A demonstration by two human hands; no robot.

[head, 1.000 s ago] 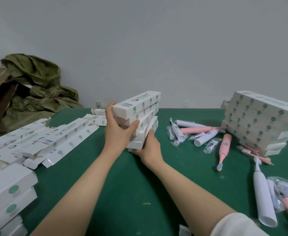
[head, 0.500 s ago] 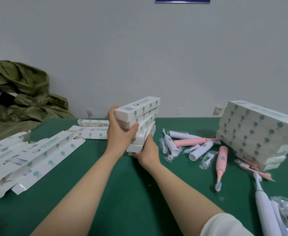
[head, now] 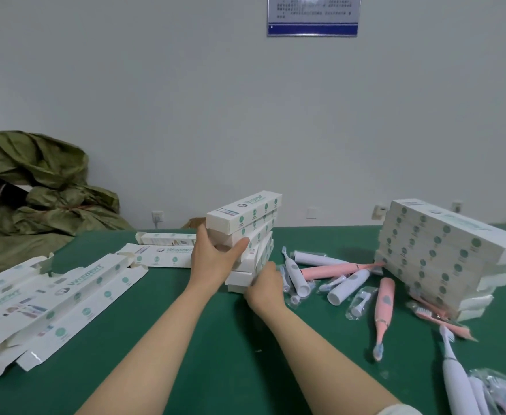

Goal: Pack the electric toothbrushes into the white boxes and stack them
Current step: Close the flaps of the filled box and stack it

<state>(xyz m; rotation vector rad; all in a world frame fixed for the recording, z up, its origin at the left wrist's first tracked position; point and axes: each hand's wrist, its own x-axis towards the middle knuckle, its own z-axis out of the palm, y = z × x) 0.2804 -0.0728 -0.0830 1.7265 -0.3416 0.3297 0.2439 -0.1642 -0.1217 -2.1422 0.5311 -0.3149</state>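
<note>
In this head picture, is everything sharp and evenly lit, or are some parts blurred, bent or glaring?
Head view: light is soft and even, faint shadows on the green table; the wall notice has glare on top and unreadable text; the flat boxes at the left edge look smeared and stretched; the stack of boxes in the middle is fairly sharp.

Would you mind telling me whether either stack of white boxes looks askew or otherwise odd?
Yes. The small stack, gripped by the left hand and right hand, is fanned, its box ends not flush. The large stack is staggered too, and a pink toothbrush pokes out from under its near corner.
</note>
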